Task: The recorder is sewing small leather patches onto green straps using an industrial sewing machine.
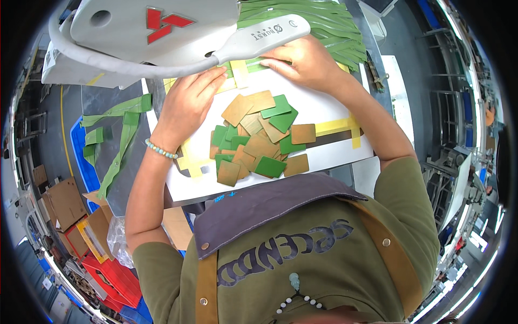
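In the head view a long green strip (252, 66) lies across the far side of a white board, partly hidden under a pale machine. My left hand (188, 103) lies over the strip's left part, fingers stretched out side by side; its thumb is hidden. Further right, my right hand (306, 62) has its thumb and forefinger on the strip, closed around it as far as shows. A yellow tape piece (239, 74) crosses the strip between them. Nearer to me, a loose heap of gold and green rounded cards (261, 141) sits on the white board (334, 154).
Above my hands hang the white machine head (118, 38) and its grey flat-ended arm (261, 39). Many green strips (307, 24) lie at the far right. Cut green strips (121, 146) rest on the dark table at left. Cartons (65, 202) and a red crate (114, 278) stand below left.
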`<state>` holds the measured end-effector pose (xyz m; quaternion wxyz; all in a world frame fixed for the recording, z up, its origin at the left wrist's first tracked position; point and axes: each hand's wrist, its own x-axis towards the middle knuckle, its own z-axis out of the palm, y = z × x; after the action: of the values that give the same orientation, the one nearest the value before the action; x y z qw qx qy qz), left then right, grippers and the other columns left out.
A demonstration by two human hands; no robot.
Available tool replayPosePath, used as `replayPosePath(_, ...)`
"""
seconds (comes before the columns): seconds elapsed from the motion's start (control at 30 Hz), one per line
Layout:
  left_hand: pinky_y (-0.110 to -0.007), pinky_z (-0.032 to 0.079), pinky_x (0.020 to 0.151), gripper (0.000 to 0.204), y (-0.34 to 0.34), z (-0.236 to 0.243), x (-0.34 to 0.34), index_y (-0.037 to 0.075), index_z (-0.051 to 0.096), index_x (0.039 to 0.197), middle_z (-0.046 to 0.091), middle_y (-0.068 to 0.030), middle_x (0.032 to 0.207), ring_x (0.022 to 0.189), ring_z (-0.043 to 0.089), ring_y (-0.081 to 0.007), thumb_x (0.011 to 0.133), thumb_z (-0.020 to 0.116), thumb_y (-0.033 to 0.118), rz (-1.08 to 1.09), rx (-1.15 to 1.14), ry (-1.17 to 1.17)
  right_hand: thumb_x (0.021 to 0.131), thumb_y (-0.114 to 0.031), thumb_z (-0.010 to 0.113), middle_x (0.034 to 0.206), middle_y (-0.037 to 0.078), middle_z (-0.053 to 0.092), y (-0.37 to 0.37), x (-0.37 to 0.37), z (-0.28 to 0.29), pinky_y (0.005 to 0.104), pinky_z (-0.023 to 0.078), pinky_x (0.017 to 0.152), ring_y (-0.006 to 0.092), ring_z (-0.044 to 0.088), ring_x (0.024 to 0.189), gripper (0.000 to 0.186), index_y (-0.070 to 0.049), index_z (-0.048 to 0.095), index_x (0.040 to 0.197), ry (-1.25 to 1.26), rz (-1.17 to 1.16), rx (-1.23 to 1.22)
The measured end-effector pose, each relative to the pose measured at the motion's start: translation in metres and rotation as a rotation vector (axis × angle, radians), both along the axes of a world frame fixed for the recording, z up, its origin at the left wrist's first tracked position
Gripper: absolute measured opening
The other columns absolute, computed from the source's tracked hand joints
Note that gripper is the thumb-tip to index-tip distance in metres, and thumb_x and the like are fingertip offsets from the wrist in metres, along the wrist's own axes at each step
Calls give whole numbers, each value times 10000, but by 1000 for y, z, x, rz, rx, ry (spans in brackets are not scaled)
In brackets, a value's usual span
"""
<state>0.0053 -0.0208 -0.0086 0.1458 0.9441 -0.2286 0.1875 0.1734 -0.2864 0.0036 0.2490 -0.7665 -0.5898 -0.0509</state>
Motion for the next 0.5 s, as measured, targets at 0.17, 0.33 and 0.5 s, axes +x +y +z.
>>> replayPosePath(0.17, -438, 556, 1003, 378, -1, -3, -2, -2, 720, 1220, 719, -71, 1304, 1157, 657, -315, 844, 714, -46, 22, -1, -26, 936, -147, 740, 1171, 52, 750, 16, -7, 2, 418, 531, 990, 275, 673, 1130, 191, -109, 815, 1108, 60, 86, 134)
replayPosePath(0.33, -439, 561, 993, 360, -2, -2, -1, 5, 723, 1206, 723, -75, 1268, 1151, 663, -312, 847, 732, -24, 44, 3, -42, 912, -124, 741, 1205, 55, 743, 17, -14, -21, 427, 532, 1004, 288, 669, 1162, 216, -108, 809, 1117, 116, 132, 111)
replayPosePath(0.5, -425, 580, 942, 323, 0, -1, -1, -1, 724, 1182, 722, -94, 1240, 1116, 687, -303, 861, 740, -28, 27, -16, -38, 916, -148, 737, 1280, 58, 714, 20, -19, -10, 458, 494, 1065, 295, 645, 1226, 278, -101, 772, 1187, -19, 172, 181)
